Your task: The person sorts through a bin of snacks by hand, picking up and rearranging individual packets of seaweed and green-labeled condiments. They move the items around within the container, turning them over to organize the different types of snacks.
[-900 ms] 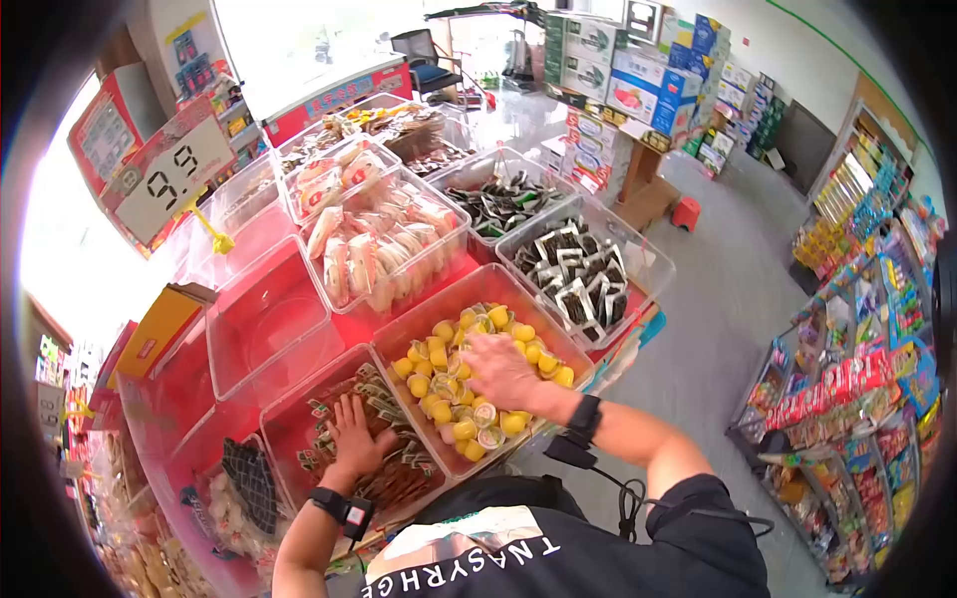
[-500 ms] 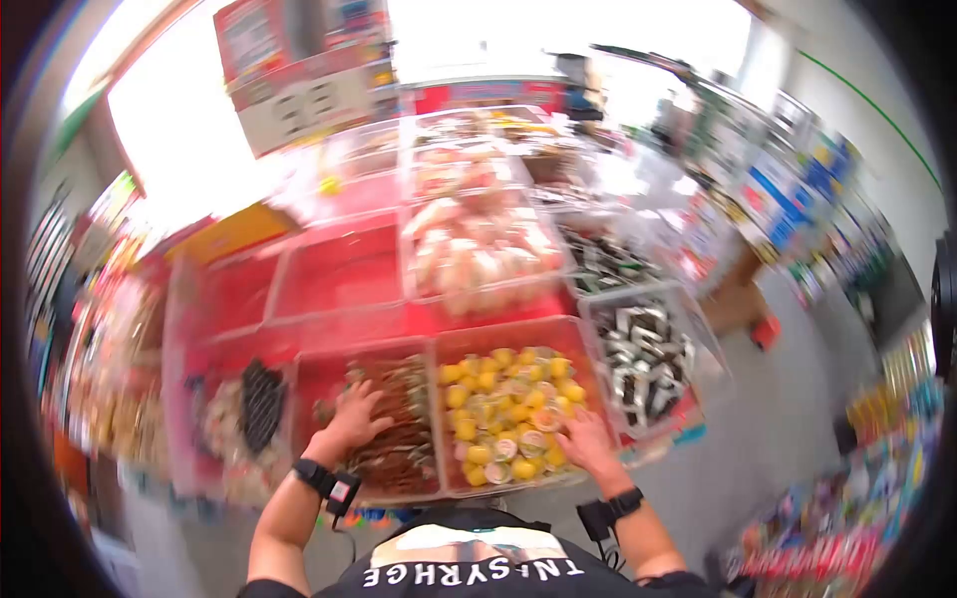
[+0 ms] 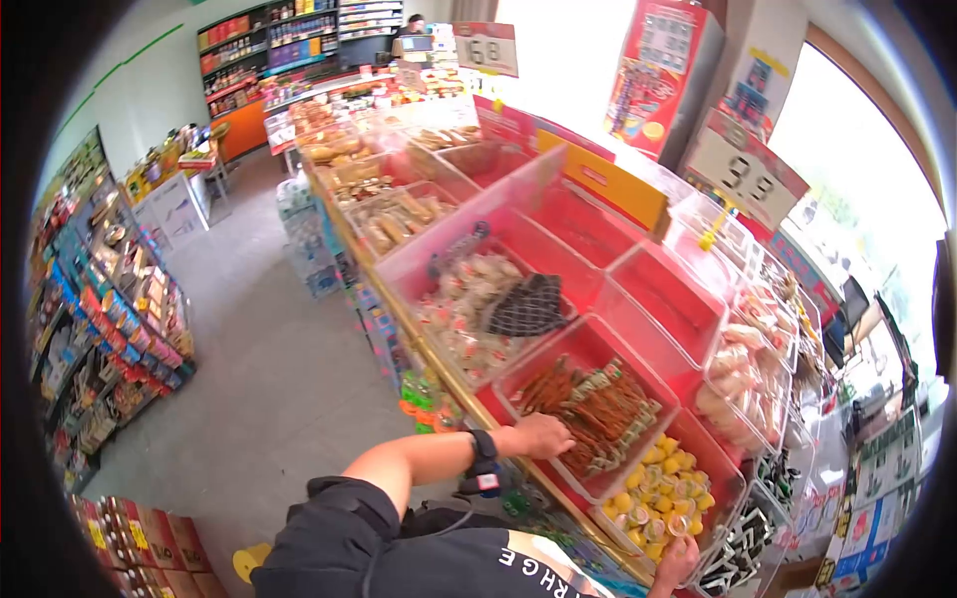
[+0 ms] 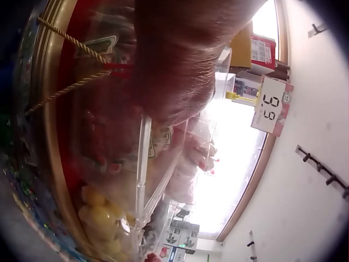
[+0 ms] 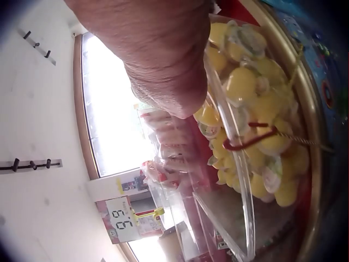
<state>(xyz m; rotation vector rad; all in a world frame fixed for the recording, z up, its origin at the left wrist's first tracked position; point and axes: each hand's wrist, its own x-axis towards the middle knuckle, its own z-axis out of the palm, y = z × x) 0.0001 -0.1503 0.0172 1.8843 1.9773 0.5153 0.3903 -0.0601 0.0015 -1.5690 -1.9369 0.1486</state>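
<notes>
Evidently, the left hand [image 3: 543,436], fingers partly bent, lies at eight o'clock on the brown sticks' bin [image 3: 630,351], the right hand [image 3: 678,560] near six o'clock of the yellow cups [image 3: 660,490], either grip undeterminable; light, even finger pressure seems advisable.

Reddish-brown stick-shaped snacks [image 3: 595,411] with pale-and-green ends lie in rough rows inside a clear bin [image 3: 620,347]; at five o'clock from them, yellow rounded cups [image 3: 660,495] with printed lids lie jumbled in a neighbouring bin [image 3: 712,456]
</notes>
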